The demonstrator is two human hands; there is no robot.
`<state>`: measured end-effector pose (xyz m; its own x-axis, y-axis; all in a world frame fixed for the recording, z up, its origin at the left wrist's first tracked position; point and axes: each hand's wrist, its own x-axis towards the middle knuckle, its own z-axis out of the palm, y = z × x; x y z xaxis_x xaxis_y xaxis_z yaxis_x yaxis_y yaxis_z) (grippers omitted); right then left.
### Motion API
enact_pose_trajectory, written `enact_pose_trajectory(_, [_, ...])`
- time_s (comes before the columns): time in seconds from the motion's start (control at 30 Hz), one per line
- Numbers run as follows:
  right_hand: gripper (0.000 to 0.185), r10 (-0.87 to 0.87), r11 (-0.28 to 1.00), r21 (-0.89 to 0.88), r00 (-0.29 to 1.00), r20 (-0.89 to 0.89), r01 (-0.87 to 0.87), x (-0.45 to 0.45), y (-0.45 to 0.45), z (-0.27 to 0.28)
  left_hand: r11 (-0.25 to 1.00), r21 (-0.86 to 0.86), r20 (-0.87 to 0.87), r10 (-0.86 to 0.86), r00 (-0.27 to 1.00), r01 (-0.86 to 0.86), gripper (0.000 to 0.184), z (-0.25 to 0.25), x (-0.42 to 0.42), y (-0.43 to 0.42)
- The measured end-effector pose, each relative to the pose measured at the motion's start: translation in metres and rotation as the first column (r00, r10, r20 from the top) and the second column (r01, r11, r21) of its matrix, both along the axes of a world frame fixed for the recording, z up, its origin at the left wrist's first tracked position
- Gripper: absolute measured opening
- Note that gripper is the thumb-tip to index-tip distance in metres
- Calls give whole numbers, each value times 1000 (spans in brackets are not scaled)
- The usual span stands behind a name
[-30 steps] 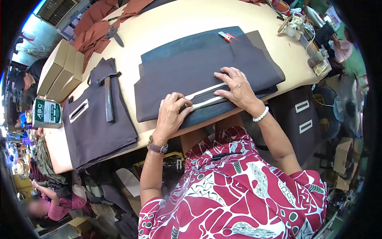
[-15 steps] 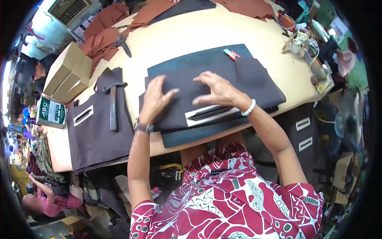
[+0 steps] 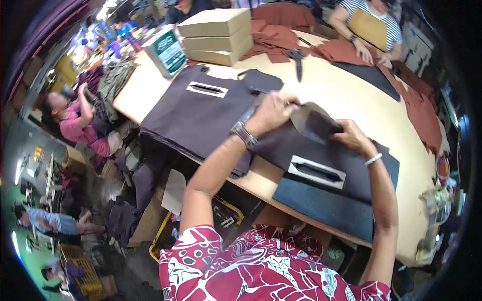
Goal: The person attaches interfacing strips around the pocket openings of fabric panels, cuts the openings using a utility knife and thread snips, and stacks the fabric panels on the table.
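Note:
My left hand (image 3: 273, 114) is closed on the far left part of a dark brown fabric piece (image 3: 281, 150), near the middle of the table. My right hand (image 3: 352, 135) pinches the same piece at its far right side, and the fabric bunches up between the hands. A white-framed slot (image 3: 317, 172) lies on the piece, toward me. Beneath it shows a dark blue-green board (image 3: 326, 203). To the left is a stack of dark brown fabric (image 3: 201, 115) with another white-framed slot (image 3: 207, 90). The hammer is hidden or hard to make out behind my left hand.
Cardboard boxes (image 3: 216, 35) and a green-and-white can (image 3: 168, 52) stand at the back left. Dark scissors (image 3: 297, 62) lie beyond my hands, near rust-coloured fabric (image 3: 346, 52). Another person's hands (image 3: 374, 56) rest on that fabric. A person in pink (image 3: 80, 118) sits at the left.
The view has swung left. My hands have gone from above the fabric to gripping its far part, which is now lifted and bunched. The co-worker across the table has come into view.

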<state>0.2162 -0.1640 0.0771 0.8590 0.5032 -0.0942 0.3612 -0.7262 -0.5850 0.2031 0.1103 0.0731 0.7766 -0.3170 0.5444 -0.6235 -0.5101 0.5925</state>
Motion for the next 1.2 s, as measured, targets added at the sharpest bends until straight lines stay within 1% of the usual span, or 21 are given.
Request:
enact_pose_trajectory(0.03, [26, 25, 999, 40, 1000, 4, -26, 8, -1, 11, 999, 41, 29, 30, 999, -31, 12, 16, 10, 24])
enact_pose_trajectory(0.1, [25, 23, 993, -114, 998, 67, -15, 35, -6, 25, 947, 247, 167, 169, 971, -207, 13, 39, 36, 72])
enact_pose_trajectory(0.23, [16, -48, 991, -119, 985, 165, 68, 99, -10, 39, 801, 402, 303, 341, 890, -444, 16, 86, 90, 146])
enact_pose_trajectory(0.3, [17, -142, 987, -21, 925, 353, 159, 132, -3, 42, 692, 418, 303, 504, 809, -588, 15, 100, 115, 165])
enact_pose_trajectory(0.33, [23, -261, 965, 57, 911, 320, 256, 127, 13, 64, 637, 406, 278, 596, 753, -655, 12, 109, 124, 168])
enact_pose_trajectory(0.37, [29, -292, 955, 115, 817, 497, 272, 156, 6, 57, 639, 329, 250, 651, 717, -695, 12, 112, 141, 176])
enact_pose_trajectory(0.43, [24, -378, 922, 287, 432, 819, 261, 175, 12, 69, 498, 194, 512, 683, 521, -845, 14, 127, 158, 180])
enact_pose_trajectory(0.5, [22, -509, 859, 460, 479, 715, 227, 164, 28, 101, 502, -116, 458, 792, 403, -857, 21, 146, 164, 178])
enact_pose_trajectory(0.53, [25, -571, 792, 569, 600, 561, 221, 145, 44, 119, 516, -109, 438, 792, 425, -850, 28, 151, 176, 195])
enact_pose_trajectory(0.57, [23, -571, 797, 590, 475, 669, 128, 133, 53, 125, 530, -106, 418, 792, 445, -842, 41, 155, 185, 210])
enact_pose_trajectory(0.6, [18, -576, 777, 629, 412, 706, 9, 125, 61, 126, 527, -319, 476, 808, 348, -788, 39, 156, 182, 211])
enact_pose_trajectory(0.63, [14, -589, 748, 655, 346, 730, -110, 119, 69, 123, 549, -401, 404, 824, 396, -733, 36, 162, 163, 210])
enact_pose_trajectory(0.7, [9, -501, 749, 619, 408, 763, -238, 104, 87, 109, 561, -564, 261, 818, 513, -607, 32, 163, 129, 203])
enact_pose_trajectory(0.73, [9, -455, 745, 598, 432, 779, -294, 95, 94, 100, 674, -606, 369, 709, 601, -423, 31, 149, 127, 217])
enact_pose_trajectory(0.77, [11, -419, 781, 558, 428, 800, -278, 88, 103, 88, 516, -498, 263, 856, 445, -697, 35, 133, 122, 239])
enact_pose_trajectory(0.8, [18, -336, 861, 440, 365, 868, -256, 82, 109, 78, 480, -551, 279, 877, 392, -683, 25, 123, 115, 248])
enact_pose_trajectory(0.87, [24, -318, 720, 621, 648, 692, -310, 64, 135, 49, 478, -643, 159, 848, 506, -599, 20, 89, 115, 287])
enact_pose_trajectory(0.97, [30, -189, 782, 512, 647, 738, -355, 48, 161, 12, 437, -724, 24, 789, 614, -533, 18, 52, 81, 307])
enact_pose_trajectory(1.0, [30, -155, 781, 512, 683, 714, -358, 38, 170, 2, 450, -590, 23, 839, 543, -670, 25, 36, 70, 322])
enact_pose_trajectory(1.07, [30, -65, 796, 458, 696, 715, -396, 32, 182, -29, 437, -609, -70, 802, 593, -663, 33, -3, 56, 349])
enact_pose_trajectory(1.2, [36, 130, 809, 374, 758, 639, -453, 3, 192, -62, 275, -568, -264, 832, 489, -775, 38, -44, 9, 356])
